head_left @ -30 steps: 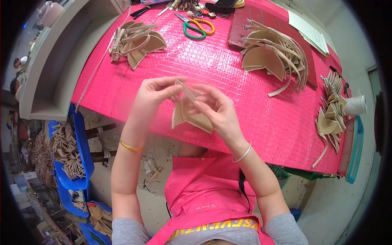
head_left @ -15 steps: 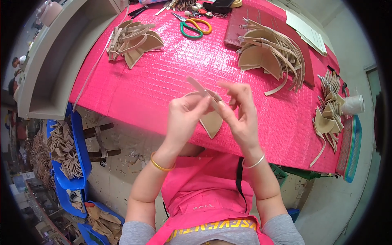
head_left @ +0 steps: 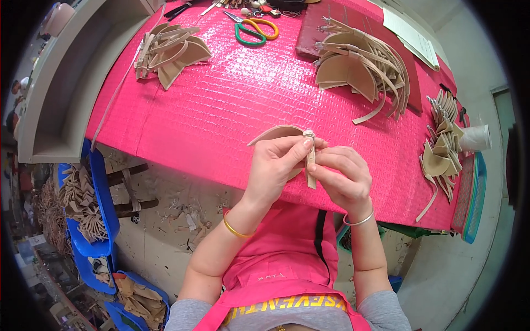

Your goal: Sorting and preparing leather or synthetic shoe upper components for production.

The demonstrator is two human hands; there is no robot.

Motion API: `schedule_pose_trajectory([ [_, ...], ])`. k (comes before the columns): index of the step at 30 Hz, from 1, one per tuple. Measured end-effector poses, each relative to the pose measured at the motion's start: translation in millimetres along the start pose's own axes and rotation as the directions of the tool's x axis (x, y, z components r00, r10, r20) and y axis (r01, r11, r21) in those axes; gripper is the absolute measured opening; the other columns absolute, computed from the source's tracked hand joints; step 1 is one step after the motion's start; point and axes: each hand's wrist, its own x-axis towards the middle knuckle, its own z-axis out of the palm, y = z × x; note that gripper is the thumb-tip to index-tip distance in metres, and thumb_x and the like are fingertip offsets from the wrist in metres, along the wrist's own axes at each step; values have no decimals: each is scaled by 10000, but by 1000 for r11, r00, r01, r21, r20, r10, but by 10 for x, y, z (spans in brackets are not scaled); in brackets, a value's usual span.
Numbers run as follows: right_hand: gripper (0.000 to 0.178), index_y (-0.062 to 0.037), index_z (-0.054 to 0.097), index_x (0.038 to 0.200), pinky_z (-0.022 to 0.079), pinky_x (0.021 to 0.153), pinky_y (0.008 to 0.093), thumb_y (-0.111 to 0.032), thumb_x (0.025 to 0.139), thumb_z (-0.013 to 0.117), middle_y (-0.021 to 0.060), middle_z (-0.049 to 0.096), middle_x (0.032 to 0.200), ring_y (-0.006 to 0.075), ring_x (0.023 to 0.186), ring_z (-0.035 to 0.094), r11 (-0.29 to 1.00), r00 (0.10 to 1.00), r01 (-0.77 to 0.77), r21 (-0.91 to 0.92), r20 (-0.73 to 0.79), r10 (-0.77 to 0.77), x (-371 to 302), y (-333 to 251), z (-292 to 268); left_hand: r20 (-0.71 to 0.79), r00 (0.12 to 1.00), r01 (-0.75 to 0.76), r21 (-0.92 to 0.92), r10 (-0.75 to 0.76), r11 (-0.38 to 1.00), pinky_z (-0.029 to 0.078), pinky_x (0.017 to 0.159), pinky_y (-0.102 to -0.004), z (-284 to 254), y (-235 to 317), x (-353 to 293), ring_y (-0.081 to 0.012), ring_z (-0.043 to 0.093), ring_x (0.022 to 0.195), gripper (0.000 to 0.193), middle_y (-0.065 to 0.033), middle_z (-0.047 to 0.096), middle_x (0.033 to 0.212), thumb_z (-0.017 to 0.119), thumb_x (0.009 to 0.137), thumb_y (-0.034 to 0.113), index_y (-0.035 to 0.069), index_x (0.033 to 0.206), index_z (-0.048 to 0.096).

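Observation:
Just past the table's near edge, both hands hold a beige strap (head_left: pixel 311 180) with what looks like a small buckle at its top. My left hand (head_left: pixel 269 169) is closed, thumb and fingers pinching the strap just under the buckle. My right hand (head_left: pixel 346 175) is closed too, its thumb and forefinger on the strap lower down, where the tail hangs below the fingers. A curved beige shoe-upper piece (head_left: pixel 279 133) shows behind my left hand; the hand hides most of it, and how it joins the strap.
The pink-covered table (head_left: pixel 221 121) carries beige strapped pieces (head_left: pixel 174 52) at left, another bunch (head_left: pixel 359 66) on a dark red board (head_left: pixel 326 22), and more (head_left: pixel 441 149) beside a white thread roll (head_left: pixel 476 138). Scissors (head_left: pixel 254 30) lie at the back. Blue bins (head_left: pixel 107 212) stand below left.
The strap, angled up to the left before, now points down toward me. My left hand has shifted right, and my right hand's raised fingers have lowered and closed on the strap.

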Motion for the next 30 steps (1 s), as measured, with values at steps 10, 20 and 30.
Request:
schedule_pose_trajectory([
  [10, 240, -69, 616, 795, 483, 598, 313, -22, 560, 630, 58, 607, 797, 206, 704, 588, 999, 999, -7, 33, -52, 9, -84, -7, 5, -126, 987, -106, -1, 105, 994, 507, 702, -306, 58, -82, -32, -201, 608, 779, 240, -163, 612, 871, 486, 858, 130, -80, 928, 577],
  [20, 45, 13, 560, 833, 406, 539, 183, -23, 805, 555, 18, 561, 732, 60, 636, 513, 541, 597, -678, 498, -57, 800, 82, -180, 103, -6, 988, -139, 392, 154, 909, 270, 469, -178, 82, 3, -190, -22, 347, 558, 199, 42, 422, 639, 473, 880, 142, -30, 914, 566],
  [30, 135, -82, 477, 726, 193, 331, 155, -106, 782, 597, 17, 548, 643, 3, 380, 324, -321, 405, -472, 821, 525, 748, 158, -322, 127, -70, 987, -99, 436, 143, 895, 436, 588, -194, 16, 219, -153, -75, 533, 729, 221, -52, 589, 834, 499, 819, -14, -62, 1032, 533],
])
